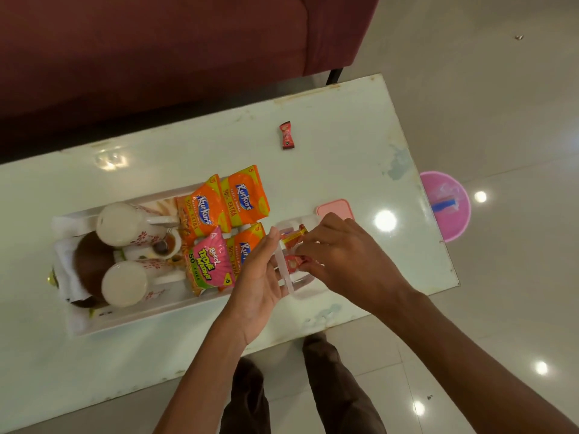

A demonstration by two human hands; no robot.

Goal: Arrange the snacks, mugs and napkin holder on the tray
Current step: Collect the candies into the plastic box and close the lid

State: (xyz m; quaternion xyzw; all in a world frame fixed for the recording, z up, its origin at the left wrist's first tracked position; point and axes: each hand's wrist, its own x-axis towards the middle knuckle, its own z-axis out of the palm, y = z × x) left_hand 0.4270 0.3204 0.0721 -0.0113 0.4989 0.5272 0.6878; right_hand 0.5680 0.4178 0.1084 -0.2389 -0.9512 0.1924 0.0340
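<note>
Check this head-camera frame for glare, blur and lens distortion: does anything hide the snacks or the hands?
Head view: bright round reflections sit on the glossy table and floor, none over the snack packets, whose print reads sharp; head view: the right hand, pinching a red sweet, and the left hand look slightly soft; head view: table edges bow slightly from the wide lens.

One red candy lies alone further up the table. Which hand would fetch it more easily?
Probably the right hand: it is the one pinching a red candy at the clear box, while the left hand steadies that box. The loose candy lies beyond both, so reach looks similar.
</note>
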